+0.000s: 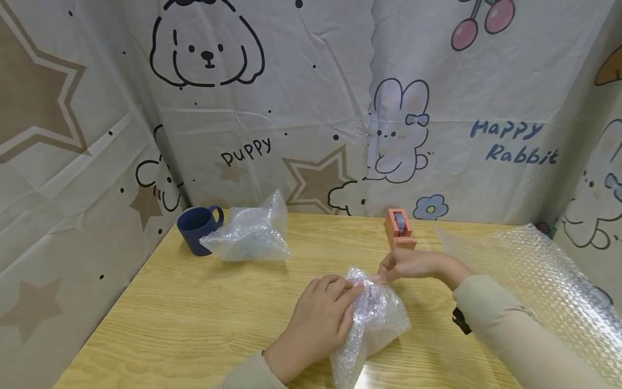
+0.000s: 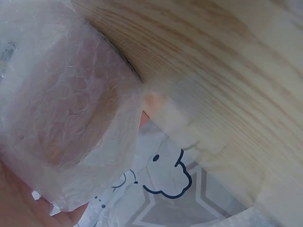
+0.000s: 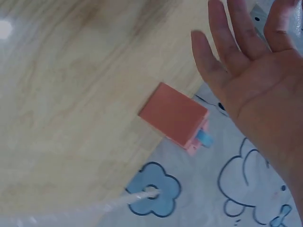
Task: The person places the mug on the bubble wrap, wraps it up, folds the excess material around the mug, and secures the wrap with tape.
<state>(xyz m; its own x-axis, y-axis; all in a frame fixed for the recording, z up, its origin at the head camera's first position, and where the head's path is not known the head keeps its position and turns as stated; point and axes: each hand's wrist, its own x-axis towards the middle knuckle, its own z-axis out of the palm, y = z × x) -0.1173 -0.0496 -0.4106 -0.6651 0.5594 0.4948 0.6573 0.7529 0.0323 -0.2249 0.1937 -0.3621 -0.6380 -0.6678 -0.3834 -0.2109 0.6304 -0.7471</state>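
A bundle of bubble wrap [image 1: 376, 319] lies on the table in front of me; its contents cannot be made out. In the left wrist view a pinkish shape shows through the wrap [image 2: 66, 94]. My left hand [image 1: 318, 316] grips the bundle from its left side, fingers bent over the top. At the upper right edge, my right hand [image 1: 410, 265] pinches the wrap between thumb and forefinger. The right wrist view shows that hand's [image 3: 260, 80] other fingers spread loosely, while the pinch itself is out of sight. Just beyond stands an orange tape dispenser [image 1: 399, 229].
At the back left, a dark blue mug [image 1: 196, 229] stands against another bubble-wrapped bundle [image 1: 250, 235]. A large bubble wrap sheet [image 1: 539, 275] covers the table's right side. Printed cloth [image 1: 272, 124] hangs behind the wooden table [image 1: 194, 319] and along its sides.
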